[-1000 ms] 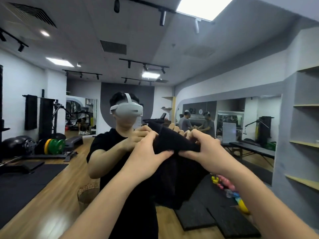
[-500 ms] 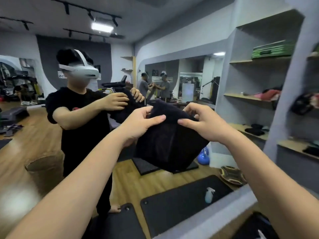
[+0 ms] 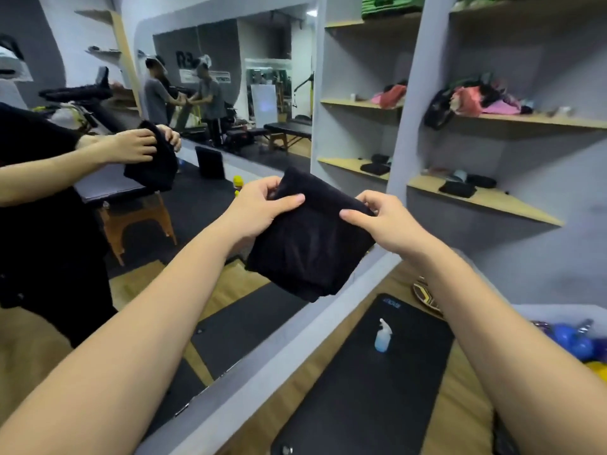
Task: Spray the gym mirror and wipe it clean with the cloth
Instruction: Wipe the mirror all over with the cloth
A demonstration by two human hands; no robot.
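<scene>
1. Both hands are up in front of me holding the black cloth [image 3: 308, 244]. Left hand [image 3: 259, 208] pinches its upper left edge, thumb lying across the front of the fabric and the other fingers tucked behind.
2. Right hand [image 3: 384, 221] grips the upper right edge the same way, thumb on the front face, fingers curled round the back. The cloth looks folded into a thick pad and hangs down between the two hands.
3. The gym mirror [image 3: 98, 257] fills the left side of my view, and its grey bottom frame runs diagonally under my forearms. In the glass I can see a reflected pair of hands holding a dark cloth too.
4. The spray bottle [image 3: 382, 338] stands upright on a black floor mat [image 3: 377, 389] below my right forearm, well apart from both hands. It's pale blue with a white trigger head.
5. Off to the right there are wooden shelves [image 3: 486, 198] with dark folded items and a heap of pink and red fabric, plus some blue balls [image 3: 571, 339] down at floor level near the right edge.
</scene>
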